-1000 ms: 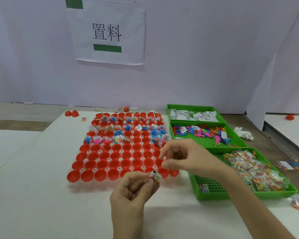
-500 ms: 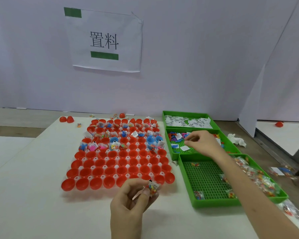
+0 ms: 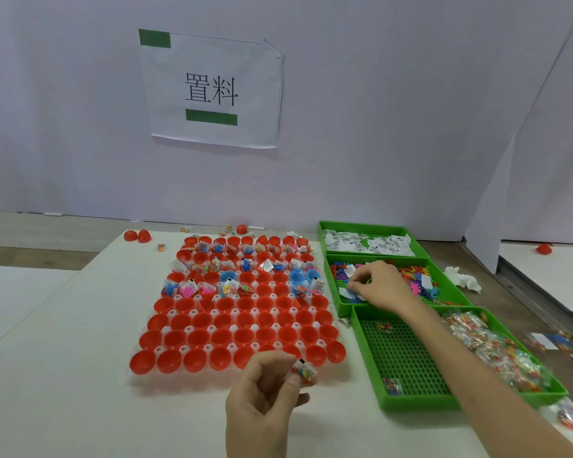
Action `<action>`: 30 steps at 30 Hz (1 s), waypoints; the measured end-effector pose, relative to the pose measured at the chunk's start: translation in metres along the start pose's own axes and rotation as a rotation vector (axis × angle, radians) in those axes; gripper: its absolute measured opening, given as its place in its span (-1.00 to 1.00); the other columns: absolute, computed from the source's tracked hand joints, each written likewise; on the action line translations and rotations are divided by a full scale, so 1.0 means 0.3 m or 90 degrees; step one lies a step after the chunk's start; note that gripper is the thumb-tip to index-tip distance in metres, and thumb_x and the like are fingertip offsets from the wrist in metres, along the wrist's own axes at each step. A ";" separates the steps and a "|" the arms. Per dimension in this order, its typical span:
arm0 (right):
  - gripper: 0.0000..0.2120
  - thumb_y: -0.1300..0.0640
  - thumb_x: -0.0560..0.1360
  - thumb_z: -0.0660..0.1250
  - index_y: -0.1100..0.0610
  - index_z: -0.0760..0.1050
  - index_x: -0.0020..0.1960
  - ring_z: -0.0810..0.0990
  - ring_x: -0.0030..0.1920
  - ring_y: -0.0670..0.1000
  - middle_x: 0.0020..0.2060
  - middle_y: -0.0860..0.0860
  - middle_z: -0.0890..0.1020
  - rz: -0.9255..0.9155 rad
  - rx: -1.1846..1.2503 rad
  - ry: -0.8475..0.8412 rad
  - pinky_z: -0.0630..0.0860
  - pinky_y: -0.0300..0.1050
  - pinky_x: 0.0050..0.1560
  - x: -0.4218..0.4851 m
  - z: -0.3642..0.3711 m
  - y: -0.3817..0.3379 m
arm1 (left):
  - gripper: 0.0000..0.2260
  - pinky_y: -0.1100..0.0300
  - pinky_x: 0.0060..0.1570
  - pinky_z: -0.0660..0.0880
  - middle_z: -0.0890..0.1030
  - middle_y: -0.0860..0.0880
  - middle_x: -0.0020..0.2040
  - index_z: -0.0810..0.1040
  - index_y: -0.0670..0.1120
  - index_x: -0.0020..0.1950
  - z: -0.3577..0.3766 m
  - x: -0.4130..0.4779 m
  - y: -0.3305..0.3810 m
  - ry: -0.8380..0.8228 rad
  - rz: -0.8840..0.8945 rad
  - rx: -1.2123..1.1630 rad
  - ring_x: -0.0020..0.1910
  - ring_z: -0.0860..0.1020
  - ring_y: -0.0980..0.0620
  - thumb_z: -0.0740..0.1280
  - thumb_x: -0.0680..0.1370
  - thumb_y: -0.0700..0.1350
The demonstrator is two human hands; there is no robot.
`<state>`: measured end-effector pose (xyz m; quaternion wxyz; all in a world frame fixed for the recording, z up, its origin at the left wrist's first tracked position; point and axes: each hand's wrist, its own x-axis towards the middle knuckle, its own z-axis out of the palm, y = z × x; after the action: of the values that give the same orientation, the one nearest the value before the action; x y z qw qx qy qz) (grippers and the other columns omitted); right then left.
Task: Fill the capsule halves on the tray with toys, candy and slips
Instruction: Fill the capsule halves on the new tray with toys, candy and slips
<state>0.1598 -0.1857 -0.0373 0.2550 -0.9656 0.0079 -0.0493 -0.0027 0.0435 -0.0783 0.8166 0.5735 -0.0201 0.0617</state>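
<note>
Desk (image 3: 63,391) is carrying a tray (image 3: 254,326) with far rows filled, near halves (image 3: 199,337) sitting empty. Left hand (image 3: 262,401) is pinching candy (image 3: 304,373); right hand (image 3: 382,285) is digging among toys (image 3: 417,276), grasp unclear.

White wall (image 3: 377,127); paper sign (image 3: 212,90)

Print on slips (image 3: 368,244) illegible; candy packet (image 3: 564,416) partly beyond right edge.

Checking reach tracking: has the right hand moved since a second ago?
Yes. The right hand left the capsule tray's near-right corner and went away and rightward into the middle green bin, among the toys.
</note>
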 end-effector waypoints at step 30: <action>-0.91 0.27 0.47 0.43 0.12 0.59 -0.18 0.70 -0.26 0.04 -0.27 0.10 0.70 -0.247 0.480 -0.200 0.56 -0.27 -0.23 -0.370 0.057 -0.289 | -0.83 0.09 -0.18 0.66 0.69 -0.06 -0.21 0.58 -0.18 -0.12 -0.010 -0.007 0.007 0.183 0.088 0.055 -0.28 0.66 0.04 0.43 0.42 -0.42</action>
<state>0.0501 -0.0973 -0.0195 0.5728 -0.7849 -0.2304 0.0518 -0.0051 0.0468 -0.0777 0.7795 0.5907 0.0600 0.1996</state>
